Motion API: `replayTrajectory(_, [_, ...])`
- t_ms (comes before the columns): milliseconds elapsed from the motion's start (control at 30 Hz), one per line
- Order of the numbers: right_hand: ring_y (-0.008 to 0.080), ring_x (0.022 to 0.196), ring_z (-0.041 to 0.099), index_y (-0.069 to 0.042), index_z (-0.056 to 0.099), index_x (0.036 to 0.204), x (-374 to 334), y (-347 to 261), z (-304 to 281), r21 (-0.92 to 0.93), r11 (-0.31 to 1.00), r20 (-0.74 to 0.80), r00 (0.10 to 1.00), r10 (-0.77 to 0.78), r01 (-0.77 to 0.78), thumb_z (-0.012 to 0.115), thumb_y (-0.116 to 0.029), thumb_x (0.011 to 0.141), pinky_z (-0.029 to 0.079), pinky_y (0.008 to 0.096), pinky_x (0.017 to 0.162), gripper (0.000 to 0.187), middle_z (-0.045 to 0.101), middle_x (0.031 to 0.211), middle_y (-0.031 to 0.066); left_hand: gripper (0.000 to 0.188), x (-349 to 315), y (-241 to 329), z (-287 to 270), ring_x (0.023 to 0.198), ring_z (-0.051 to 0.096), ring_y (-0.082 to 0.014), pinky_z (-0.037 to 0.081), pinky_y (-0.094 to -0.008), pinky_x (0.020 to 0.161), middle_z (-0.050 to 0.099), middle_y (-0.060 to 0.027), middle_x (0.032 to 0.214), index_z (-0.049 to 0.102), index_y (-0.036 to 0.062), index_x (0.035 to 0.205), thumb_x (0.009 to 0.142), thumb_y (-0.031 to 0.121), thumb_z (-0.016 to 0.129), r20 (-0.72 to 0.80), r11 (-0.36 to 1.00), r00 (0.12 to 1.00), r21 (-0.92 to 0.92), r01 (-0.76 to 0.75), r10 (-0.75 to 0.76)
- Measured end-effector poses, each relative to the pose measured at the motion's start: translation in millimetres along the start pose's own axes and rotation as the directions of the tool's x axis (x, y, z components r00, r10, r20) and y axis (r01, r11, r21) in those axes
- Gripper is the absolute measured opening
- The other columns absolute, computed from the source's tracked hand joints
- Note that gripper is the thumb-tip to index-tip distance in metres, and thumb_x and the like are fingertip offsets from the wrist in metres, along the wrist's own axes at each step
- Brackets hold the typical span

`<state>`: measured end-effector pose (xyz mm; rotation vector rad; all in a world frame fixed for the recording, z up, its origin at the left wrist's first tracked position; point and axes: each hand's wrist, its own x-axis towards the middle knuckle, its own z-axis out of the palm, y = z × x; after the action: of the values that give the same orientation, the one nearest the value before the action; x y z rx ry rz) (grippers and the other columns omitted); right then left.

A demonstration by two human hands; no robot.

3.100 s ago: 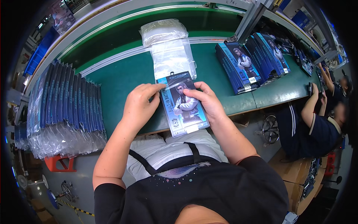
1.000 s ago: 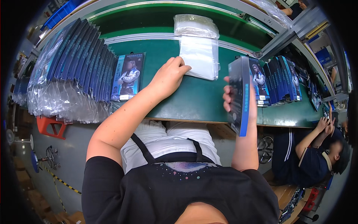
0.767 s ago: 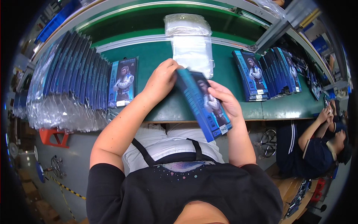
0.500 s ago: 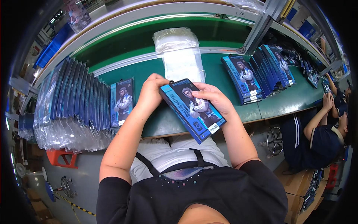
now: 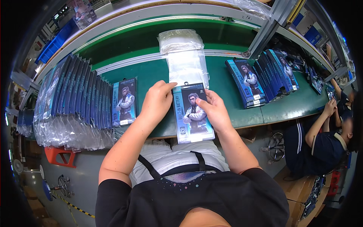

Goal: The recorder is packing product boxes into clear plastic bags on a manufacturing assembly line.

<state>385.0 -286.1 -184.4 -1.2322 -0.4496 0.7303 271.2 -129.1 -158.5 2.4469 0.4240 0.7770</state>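
The right hand (image 5: 217, 111) holds a box (image 5: 194, 121) by its right edge, thumb on the printed front; the box is on the wearer's side of the bags (image 5: 185, 64), its front facing up. The left hand (image 5: 157, 98), fingers bunched narrow, is at the box's upper left corner; whether it grips cannot be told. Left of the bags, on the green table (image 5: 150, 77), stand a row of bagged boxes (image 5: 72, 90) and, beside it, a face-up box (image 5: 124, 101). Right of the bags are stacked boxes (image 5: 247, 81).
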Motion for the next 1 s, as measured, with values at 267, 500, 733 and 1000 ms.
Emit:
replayTrajectory(267, [0.0089, 0.063, 0.061, -0.001, 0.057, 0.078, -18.8, -17.2, 2.5, 0.224, 0.975, -0.068, 0.997, 0.025, -0.009, 0.072, -0.010, 0.083, 0.049, 0.0219, 0.056, 0.019, 0.066, 0.075, 0.0090, 0.055, -19.0, 10.0, -4.8, 0.089, 0.063, -0.0139, 0.052, -0.0268, 0.074, 0.065, -0.0091, 0.098, 0.042, -0.0097, 0.134, 0.090, 0.016, 0.064, 0.243, 0.524, 0.863, -0.711, 0.469, -0.442])
replayTrajectory(500, [0.0081, 0.077, 0.060, 0.005, 0.061, 0.110, -26.7, -20.4, 4.1, -0.180, 0.974, 0.199, 0.965, 0.170, -0.135, 0.074, -0.010, 0.080, 0.047, 0.0220, 0.067, 0.036, 0.066, 0.086, 0.0067, 0.034, -14.1, 2.8, 2.4, 0.086, 0.067, -0.0231, 0.055, -0.0347, 0.079, 0.066, -0.0150, 0.102, 0.056, -0.0056, 0.112, 0.085, 0.013, 0.065, 0.525, -0.217, 0.753, -0.851, 0.478, -0.397])
replayTrajectory(733, [0.0138, 0.098, 0.058, -0.009, 0.016, 0.151, -31.1, -62.4, 13.0, -0.343, 0.909, 0.379, 0.920, -0.095, 0.235, 0.079, 0.002, 0.066, 0.047, 0.0273, 0.084, 0.106, 0.061, 0.110, 0.0118, 0.039, -25.1, 42.4, -4.4, 0.101, 0.063, -0.0266, 0.052, -0.0404, 0.089, 0.059, -0.0175, 0.116, 0.048, -0.0063, 0.122, 0.092, 0.017, 0.054, 0.460, -0.187, 0.789, -0.888, 0.420, -0.408])
replayTrajectory(1000, [0.0126, 0.073, 0.052, 0.001, 0.054, 0.085, -48.5, -78.1, 14.9, -0.202, 0.457, 0.009, 0.468, -0.884, 0.866, 0.039, 0.013, 0.086, 0.043, 0.0233, 0.067, 0.020, 0.056, 0.084, 0.0090, 0.053, -29.7, 55.1, -40.6, 0.112, 0.059, -0.0318, 0.048, -0.0422, 0.096, 0.058, -0.0229, 0.120, 0.053, -0.0096, 0.119, 0.098, 0.039, 0.045, 0.699, 0.175, 0.708, -0.713, 0.679, 0.102])
